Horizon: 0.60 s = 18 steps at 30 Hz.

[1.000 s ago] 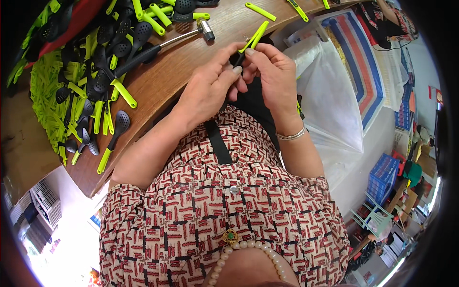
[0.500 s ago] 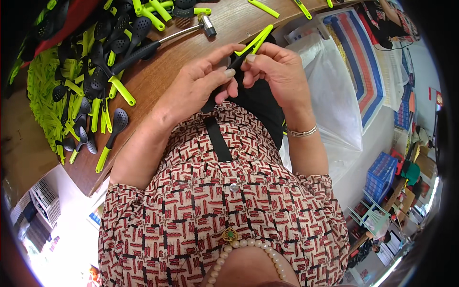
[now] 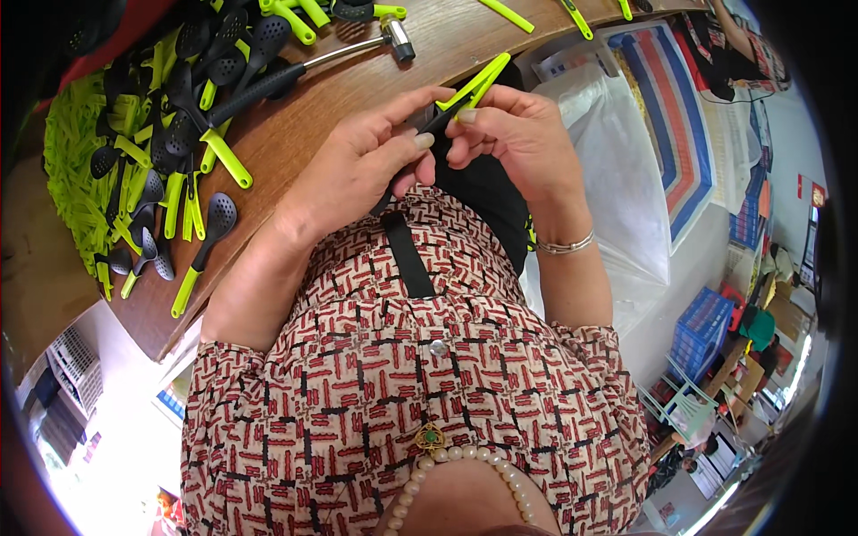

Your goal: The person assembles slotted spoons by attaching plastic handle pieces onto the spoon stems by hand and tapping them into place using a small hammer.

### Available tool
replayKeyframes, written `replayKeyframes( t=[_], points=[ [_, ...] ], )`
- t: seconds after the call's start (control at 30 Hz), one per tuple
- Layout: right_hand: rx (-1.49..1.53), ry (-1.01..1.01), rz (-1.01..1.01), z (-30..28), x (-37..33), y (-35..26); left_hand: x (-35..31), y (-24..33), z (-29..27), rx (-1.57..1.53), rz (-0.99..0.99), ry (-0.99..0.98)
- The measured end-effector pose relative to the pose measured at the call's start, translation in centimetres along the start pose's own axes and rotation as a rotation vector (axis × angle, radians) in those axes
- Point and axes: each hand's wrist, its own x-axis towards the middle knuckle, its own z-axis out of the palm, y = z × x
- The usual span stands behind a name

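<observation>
My left hand (image 3: 357, 156) gripping a black utensil (image 3: 433, 122), right hand (image 3: 523, 138) pinching its lime-green handle (image 3: 499, 65) — at the tabletop (image 3: 326, 98)'s near edge

- Bright indoor light overall; colours clear mid-frame.
- Strongest glare lower left: floor (image 3: 116, 438) burnt out to white, detail lost.
- Second overexposed streak along lower right rim.
- Left hand (image 3: 357, 152) and right hand (image 3: 518, 134) well lit, fairly crisp.
- Small glints on hammer head (image 3: 400, 40) and bracelet (image 3: 568, 245).
- White sheet (image 3: 617, 170), right of centre: pale, low contrast.
- Cardboard (image 3: 31, 250), left edge: dim.
- Fisheye bends table (image 3: 313, 134) edge; corners black, bluish fringe lower left.
- Far right clutter soft, smeared.
</observation>
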Motion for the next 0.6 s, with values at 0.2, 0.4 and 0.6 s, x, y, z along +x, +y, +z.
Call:
replayKeyframes(
  t=[0.2,0.4,0.6],
  points=[
    [-0.031,0.003,0.005,-0.8,-0.3,0.2,-0.5,0.4,-0.5,0.109,-0.038,0.17],
    [0.017,-0.084,0.062,-0.7,1.3,-0.9,-1.4,1.0,-3.3,-0.16,0.0,0.164],
    [-0.354,-0.038,-0.157,3.6,0.7,-2.7,-3.7,0.3,-5.0,-0.124,0.046,0.062]
  ],
)
